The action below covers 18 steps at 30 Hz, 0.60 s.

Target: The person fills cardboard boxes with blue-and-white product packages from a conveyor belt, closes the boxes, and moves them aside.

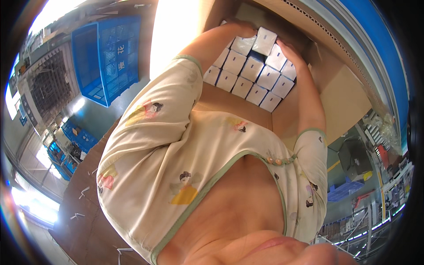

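Observation:
Inside an open brown cardboard carton (327,88), small white boxes (252,68) with blue marks stand packed in rows. One white box (266,40) at the far end sits higher than its neighbours, between my two hands. My left hand (245,29) is at the left of that box, its fingertips close to the box's upper left edge. Most of its fingers are blurred or hidden. My right hand (289,51) lies along the right side of the rows, fingers stretched out, with the fingertips near the raised box's right edge.
Carton flaps rise beside my right arm, with a blue panel (375,26) beyond. A tall blue plastic crate (106,59) stands at the left. Brown cardboard (84,198) lies at the lower left. Racks and a purple-blue crate (345,191) are at the right.

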Available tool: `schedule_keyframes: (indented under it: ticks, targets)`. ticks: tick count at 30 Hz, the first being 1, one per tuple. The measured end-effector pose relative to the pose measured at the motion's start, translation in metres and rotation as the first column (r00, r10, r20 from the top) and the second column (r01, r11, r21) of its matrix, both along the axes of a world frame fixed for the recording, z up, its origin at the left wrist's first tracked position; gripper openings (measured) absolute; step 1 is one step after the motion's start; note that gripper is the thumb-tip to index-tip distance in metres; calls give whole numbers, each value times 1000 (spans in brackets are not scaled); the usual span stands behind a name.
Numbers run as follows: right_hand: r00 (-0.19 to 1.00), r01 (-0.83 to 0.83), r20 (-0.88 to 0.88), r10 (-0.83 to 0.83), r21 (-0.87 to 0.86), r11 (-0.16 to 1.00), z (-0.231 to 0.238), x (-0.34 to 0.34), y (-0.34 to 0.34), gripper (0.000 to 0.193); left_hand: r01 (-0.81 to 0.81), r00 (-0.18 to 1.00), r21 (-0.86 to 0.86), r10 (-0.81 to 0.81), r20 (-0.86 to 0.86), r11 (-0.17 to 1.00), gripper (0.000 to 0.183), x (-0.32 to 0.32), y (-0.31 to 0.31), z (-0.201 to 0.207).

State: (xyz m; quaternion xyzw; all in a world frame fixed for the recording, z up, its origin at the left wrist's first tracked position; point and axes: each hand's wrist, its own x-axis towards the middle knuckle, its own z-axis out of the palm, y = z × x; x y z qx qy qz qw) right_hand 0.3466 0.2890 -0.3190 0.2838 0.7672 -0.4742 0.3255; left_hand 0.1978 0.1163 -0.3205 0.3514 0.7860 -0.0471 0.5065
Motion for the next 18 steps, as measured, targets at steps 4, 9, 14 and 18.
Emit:
schedule_keyframes:
  ticks: [4,9,14,18]
  targets:
    - [987,-162,3,162,70,984,-7,-5,7,59,-4,998,162,-7,66,987,49,-9,3,-8]
    - [977,-212,-34,211,-46,976,-21,-10,-4,64,15,995,205,-36,95,979,53,-9,10,87]
    - [913,339,-161,-374,-210,917,86,-3,9,51,-166,937,538,-37,346,826,58,-47,-47,265]
    - [851,476,-89,-517,-285,832,135,52,34,39,-687,689,613,82,720,390,56,-137,-108,376]
